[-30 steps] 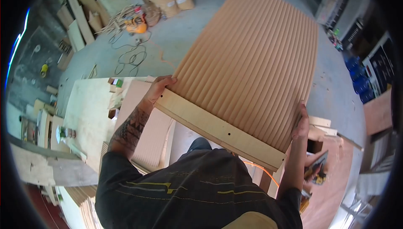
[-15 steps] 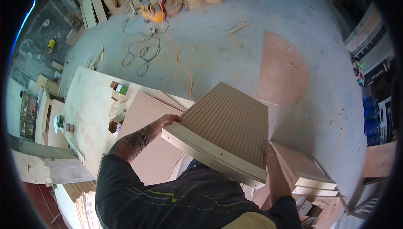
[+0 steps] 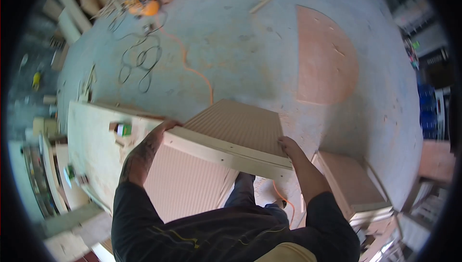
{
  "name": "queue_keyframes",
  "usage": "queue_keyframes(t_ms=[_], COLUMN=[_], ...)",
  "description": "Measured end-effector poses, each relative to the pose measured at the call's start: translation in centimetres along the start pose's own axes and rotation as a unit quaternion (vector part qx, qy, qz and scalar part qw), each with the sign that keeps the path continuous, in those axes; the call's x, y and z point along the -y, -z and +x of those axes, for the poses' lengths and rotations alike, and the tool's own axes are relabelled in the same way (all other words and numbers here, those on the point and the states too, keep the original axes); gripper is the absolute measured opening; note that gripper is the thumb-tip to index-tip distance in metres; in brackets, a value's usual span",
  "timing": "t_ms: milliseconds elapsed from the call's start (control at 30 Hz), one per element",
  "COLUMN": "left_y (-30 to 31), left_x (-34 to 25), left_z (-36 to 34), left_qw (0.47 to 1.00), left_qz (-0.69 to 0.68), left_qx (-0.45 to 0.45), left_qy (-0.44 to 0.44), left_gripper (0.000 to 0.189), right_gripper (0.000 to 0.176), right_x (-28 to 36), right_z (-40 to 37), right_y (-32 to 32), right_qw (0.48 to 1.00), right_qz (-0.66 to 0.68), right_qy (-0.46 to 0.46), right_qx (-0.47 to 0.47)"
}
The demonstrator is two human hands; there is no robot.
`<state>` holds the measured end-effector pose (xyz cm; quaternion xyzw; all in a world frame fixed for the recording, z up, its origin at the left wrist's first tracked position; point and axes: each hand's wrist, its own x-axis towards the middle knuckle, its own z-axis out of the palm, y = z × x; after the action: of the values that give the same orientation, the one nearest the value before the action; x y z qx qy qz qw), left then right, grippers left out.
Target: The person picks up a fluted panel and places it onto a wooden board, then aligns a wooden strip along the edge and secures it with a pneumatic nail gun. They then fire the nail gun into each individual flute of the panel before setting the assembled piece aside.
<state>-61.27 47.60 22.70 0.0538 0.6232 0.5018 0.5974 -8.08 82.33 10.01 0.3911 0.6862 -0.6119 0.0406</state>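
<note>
I see left hand (image 3: pixel 168 125) and right hand (image 3: pixel 287 145) curled, gripping opposite edges of the panel (image 3: pixel 236 123); it extends forward between them, foreshortened.

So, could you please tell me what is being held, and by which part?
A ribbed panel, held by opposite sides: the left hand at its left side, the right hand at its right, both near the pale wooden strip.

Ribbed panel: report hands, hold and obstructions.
Left hand and right hand gripping opposite sides. Ribbed panel held, wooden edge strip nearest; far-end contact unclear. Second ribbed panel close left, possible snag.
</note>
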Motion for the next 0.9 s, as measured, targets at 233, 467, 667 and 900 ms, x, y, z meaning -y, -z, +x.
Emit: queue_keyframes(t_ms=[233, 467, 667, 900], left_y=[8.5, -3.7, 6.8, 0.9], left_x=[-1.4, -6.3, -5.7, -13.9], left_z=[2.6, -5.2, 0.8, 9.3], left_qw=[0.993, 0.979, 0.968, 0.575], left_qz=[0.078, 0.141, 0.052, 0.803], left_qx=[-0.024, -0.127, -0.054, -0.094], left_qy=[0.090, 0.078, 0.238, -0.122], left_gripper=[0.051, 0.061, 0.053, 0.039], right_gripper=[0.024, 0.026, 0.045, 0.067], right_x=[-14.9, -21.9, 3.1, -4.6], right_z=[16.0, 22.6, 5.0, -9.7], right_y=[-16.0, -27.8, -12.3, -10.5], right_qw=[0.945, 0.964, 0.907, 0.926], right_qz=[-0.288, -0.263, 0.268, 0.199], right_qy=[0.151, -0.032, -0.325, -0.120], right_qx=[0.019, 0.036, -0.020, -0.297])
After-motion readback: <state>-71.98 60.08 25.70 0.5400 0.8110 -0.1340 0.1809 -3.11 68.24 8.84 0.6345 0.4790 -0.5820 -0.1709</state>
